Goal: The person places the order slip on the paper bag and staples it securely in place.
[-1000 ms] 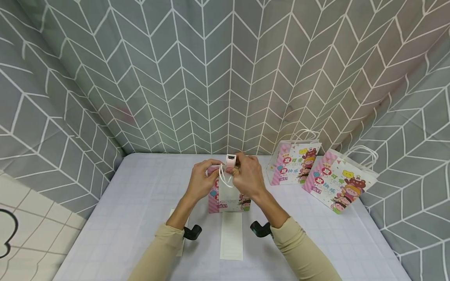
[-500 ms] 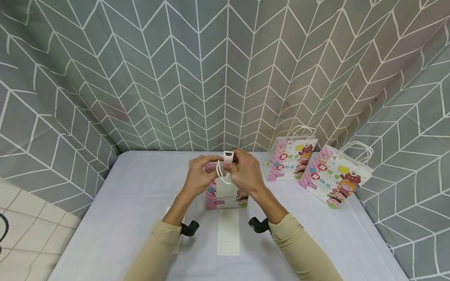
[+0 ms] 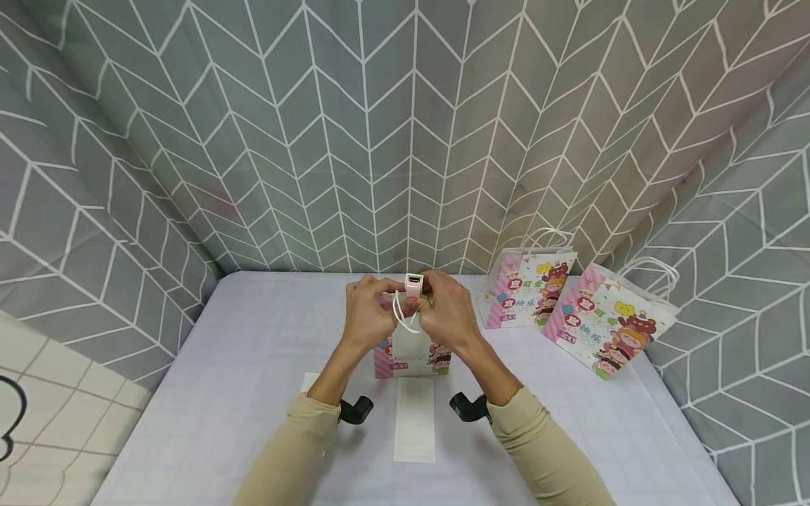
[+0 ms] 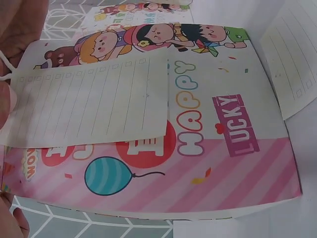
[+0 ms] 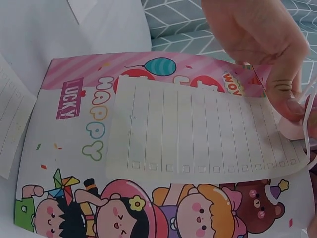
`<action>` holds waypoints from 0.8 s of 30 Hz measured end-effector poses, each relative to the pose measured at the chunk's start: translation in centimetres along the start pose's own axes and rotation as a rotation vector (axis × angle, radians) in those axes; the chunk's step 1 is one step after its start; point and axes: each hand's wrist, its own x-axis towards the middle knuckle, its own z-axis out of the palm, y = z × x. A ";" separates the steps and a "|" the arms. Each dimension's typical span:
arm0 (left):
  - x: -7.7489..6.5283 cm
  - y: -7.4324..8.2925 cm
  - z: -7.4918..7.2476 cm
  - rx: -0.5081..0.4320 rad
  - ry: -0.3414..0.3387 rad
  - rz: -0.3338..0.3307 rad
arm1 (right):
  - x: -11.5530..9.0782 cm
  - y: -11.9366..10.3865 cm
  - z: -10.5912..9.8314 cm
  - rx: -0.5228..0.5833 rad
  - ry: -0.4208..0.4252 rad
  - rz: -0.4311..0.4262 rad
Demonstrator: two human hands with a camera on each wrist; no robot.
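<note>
Grey curtain (image 3: 392, 140) hangs behind; right grip (image 3: 448, 313) holds pink device (image 3: 414, 284).

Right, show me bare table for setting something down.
Free: tablecloth between its left edge and the left sleeve, and between the right sleeve and rightmost paper bag. Crowded: centre, with left hand, right hand, held paper bag, checklist slips.

The middle bag (image 4: 213, 163) reads "LUCKY", "HAPPY" and "WOW". "WOW", "LUCKY" and 快乐 also appear on the upright bag (image 3: 530, 289) and the slanted bag (image 3: 609, 322).
</note>
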 end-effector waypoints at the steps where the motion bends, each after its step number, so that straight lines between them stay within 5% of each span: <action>1: 0.0 0.0 0.0 0.009 0.002 0.000 | 0.0 0.0 0.1 -0.005 0.004 -0.001; 12: 0.5 0.4 -0.1 0.023 0.005 -0.008 | 0.1 -0.2 0.2 -0.041 0.056 -0.039; 24: -0.3 -0.3 -0.6 0.024 -0.092 -0.007 | 0.0 0.1 -0.7 0.038 -0.095 -0.004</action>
